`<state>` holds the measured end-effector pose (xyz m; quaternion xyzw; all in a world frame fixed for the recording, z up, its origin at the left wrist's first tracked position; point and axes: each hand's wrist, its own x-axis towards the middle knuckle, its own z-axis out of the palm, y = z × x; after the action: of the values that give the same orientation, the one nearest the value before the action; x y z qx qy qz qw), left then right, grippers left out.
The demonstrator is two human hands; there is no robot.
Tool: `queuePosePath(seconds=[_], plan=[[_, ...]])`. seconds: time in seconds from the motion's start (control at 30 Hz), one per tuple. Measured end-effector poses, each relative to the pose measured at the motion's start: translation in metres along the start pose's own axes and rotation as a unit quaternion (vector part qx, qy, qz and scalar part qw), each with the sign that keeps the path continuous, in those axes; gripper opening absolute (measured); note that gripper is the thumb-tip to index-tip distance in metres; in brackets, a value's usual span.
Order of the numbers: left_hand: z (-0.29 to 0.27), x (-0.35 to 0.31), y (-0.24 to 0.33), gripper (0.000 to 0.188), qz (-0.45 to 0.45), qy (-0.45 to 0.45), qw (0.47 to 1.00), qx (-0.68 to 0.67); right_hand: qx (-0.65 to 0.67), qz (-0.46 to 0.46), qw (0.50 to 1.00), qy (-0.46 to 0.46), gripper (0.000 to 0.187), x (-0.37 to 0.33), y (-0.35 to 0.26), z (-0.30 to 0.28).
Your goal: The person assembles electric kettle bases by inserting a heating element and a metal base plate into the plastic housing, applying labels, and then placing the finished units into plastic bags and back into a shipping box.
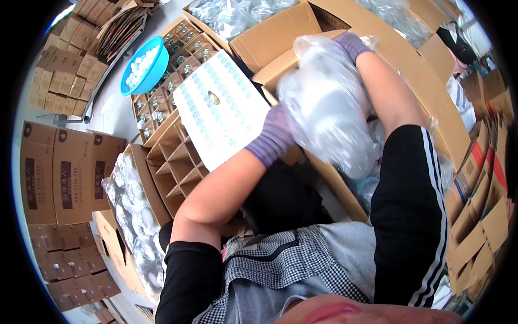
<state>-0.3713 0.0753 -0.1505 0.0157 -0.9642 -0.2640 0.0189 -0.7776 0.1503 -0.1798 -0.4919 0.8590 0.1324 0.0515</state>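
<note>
A large clear plastic bag [329,102] bulges over an open cardboard box [337,186] in front of me. Pale rounded shapes show through its film, too blurred to name. My left hand [278,129], in a purple striped glove, grips the bag's left side, its fingertips hidden by the film. At the bag's far right end, my right hand [352,45] in a matching glove is closed on the plastic, with its fingers partly hidden. Left of the bag lies a white sheet [221,102] with rows of pale blue labels and a small brownish object [213,98] on it.
Beneath the sheet is a divided carton [175,156]; beyond it, another holds glass pieces [189,69]. A blue basin [156,73] of white pieces rests there. Bagged items [137,216] fill a box at left. Stacked cartons [67,173] and flattened cardboard [480,216] flank me.
</note>
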Motion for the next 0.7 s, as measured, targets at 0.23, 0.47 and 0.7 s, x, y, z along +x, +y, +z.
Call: queuePosePath(seconds=[0.23, 0.47, 0.7], plan=[[0.024, 0.026, 0.061, 0.029, -0.04, -0.05, 0.998, -0.003, 0.228, -0.094, 0.969, 0.033, 0.035, -0.054, 0.001, 0.025], [0.046, 0.122, 0.006, 0.03, 0.033, -0.045, 0.989, 0.14, 0.565, -0.194, 0.796, 0.094, 0.055, -0.159, -0.029, -0.136], [0.141, 0.18, -0.033, 0.04, -0.183, -0.078, 0.98, -0.018, 0.04, -0.006, 0.995, 0.094, 0.085, -0.101, -0.094, -0.028]])
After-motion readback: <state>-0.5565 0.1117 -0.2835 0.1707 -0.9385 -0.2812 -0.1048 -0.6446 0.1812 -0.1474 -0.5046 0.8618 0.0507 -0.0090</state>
